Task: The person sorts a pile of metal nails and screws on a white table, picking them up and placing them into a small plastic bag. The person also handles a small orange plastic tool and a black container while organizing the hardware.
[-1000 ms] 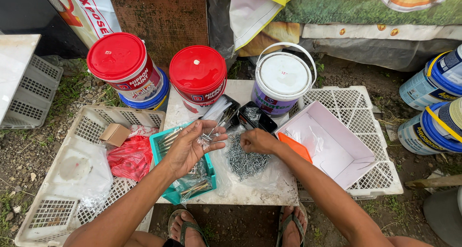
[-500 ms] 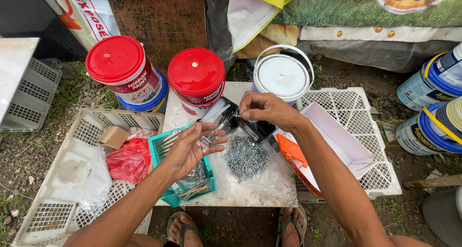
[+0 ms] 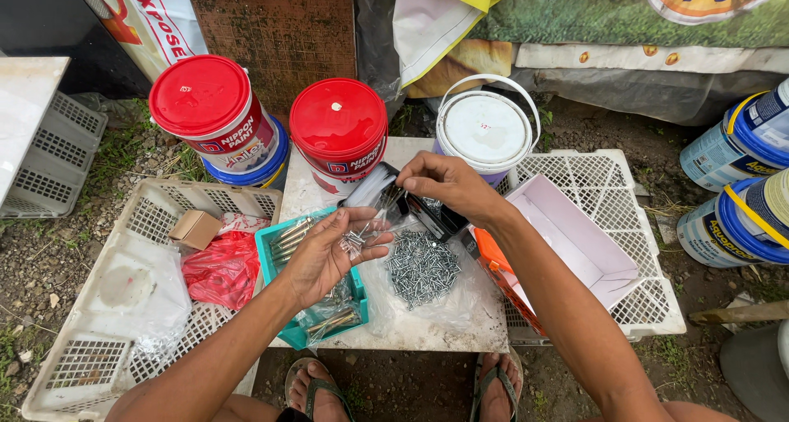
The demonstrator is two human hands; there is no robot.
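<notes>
Our left hand (image 3: pixel 329 253) lies open, cupping a few screws (image 3: pixel 355 239); at two o'clock our right hand (image 3: pixel 444 184) pinches screws above the screw pile (image 3: pixel 422 267).

Left hand (image 3: pixel 329 253) palm up, fingers loosely cupped, forearm reaching in from lower left. Right hand (image 3: pixel 448 184) palm down, fingertips pinched together, forearm from lower right.

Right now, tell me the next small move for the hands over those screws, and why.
Probably lower the right hand to drop its pinched screws into the black tray just beneath it. The left hand lies palm up holding a few more screws, and the loose pile of screws sits on clear plastic beside it, so sorting looks unfinished.
</notes>
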